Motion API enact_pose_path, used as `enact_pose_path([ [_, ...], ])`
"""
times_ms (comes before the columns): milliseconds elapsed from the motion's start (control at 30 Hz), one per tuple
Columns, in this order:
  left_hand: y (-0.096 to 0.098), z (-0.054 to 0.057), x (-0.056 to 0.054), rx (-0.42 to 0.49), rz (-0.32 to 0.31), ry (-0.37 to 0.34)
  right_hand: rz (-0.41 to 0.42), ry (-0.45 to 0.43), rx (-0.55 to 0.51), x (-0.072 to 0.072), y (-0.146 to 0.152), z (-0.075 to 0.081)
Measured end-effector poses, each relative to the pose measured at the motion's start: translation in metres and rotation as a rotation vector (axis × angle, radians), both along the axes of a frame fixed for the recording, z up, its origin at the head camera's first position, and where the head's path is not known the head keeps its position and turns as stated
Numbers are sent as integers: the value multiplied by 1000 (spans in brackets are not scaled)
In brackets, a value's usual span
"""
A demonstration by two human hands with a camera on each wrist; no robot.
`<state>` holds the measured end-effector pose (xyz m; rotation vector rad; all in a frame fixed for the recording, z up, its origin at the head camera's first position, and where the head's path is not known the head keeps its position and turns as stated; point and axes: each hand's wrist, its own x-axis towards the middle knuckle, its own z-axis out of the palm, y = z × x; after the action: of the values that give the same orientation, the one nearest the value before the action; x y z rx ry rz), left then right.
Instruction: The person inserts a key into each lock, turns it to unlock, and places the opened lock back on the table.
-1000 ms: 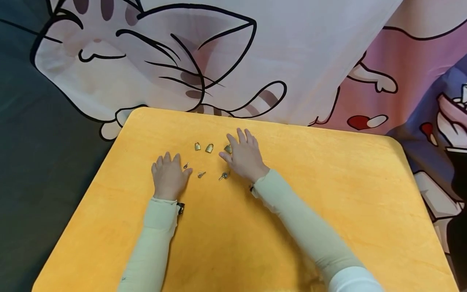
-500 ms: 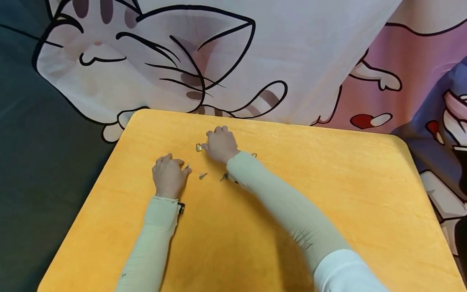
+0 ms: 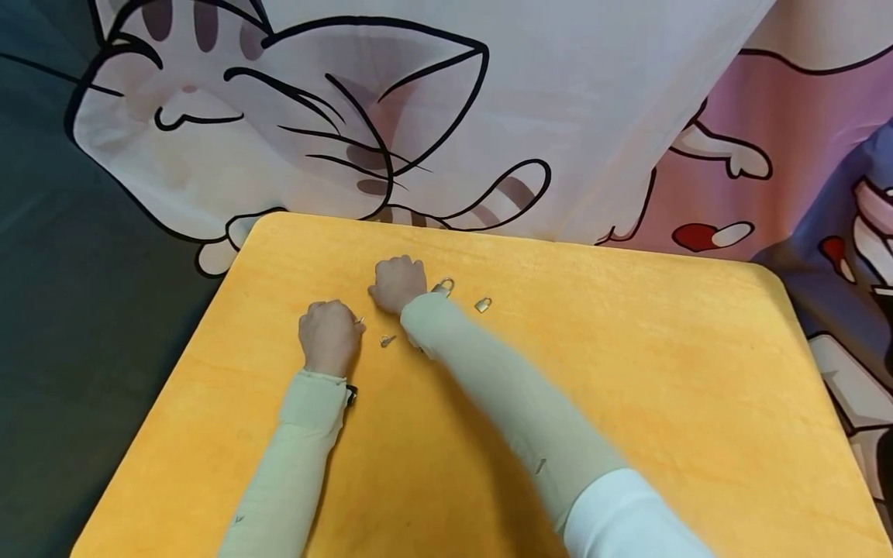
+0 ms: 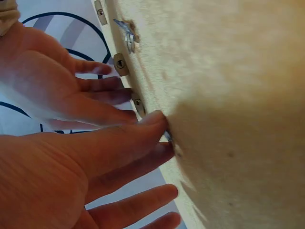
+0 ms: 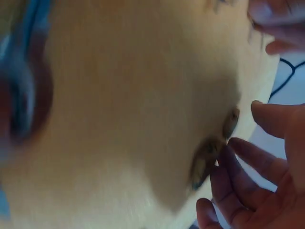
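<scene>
My left hand (image 3: 330, 337) pinches a small key (image 4: 167, 136) between thumb and index finger, low over the yellow table. Another key (image 3: 387, 340) lies just right of it, also seen in the left wrist view. My right hand (image 3: 398, 284) is further back, its fingers loosely bent. In the right wrist view its fingertips touch or nearly touch a brass padlock (image 5: 205, 160), with a second padlock (image 5: 231, 122) close by and the thumb held apart. From the head, one padlock (image 3: 443, 287) shows beside the right wrist and another padlock (image 3: 484, 304) lies further right; the third is hidden.
The yellow table (image 3: 628, 349) has its far edge just beyond the hands. Behind it hangs a cartoon cat cloth (image 3: 314, 116). The right forearm (image 3: 502, 387) crosses above the tabletop and covers part of it.
My right hand has moved left, past the padlocks; one padlock now lies further right and another has shifted right too. My left hand's fingers have drawn in and taken the key.
</scene>
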<state>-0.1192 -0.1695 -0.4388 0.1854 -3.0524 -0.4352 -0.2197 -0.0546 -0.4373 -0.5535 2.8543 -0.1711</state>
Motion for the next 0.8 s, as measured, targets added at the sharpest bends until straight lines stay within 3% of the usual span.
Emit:
enact_pose_path([
  [233, 3, 1, -3, -3, 6, -17, 1, 55, 2, 5, -5, -7],
  [800, 6, -1, -3, 5, 26, 6, -45, 21, -96, 9, -9, -11],
])
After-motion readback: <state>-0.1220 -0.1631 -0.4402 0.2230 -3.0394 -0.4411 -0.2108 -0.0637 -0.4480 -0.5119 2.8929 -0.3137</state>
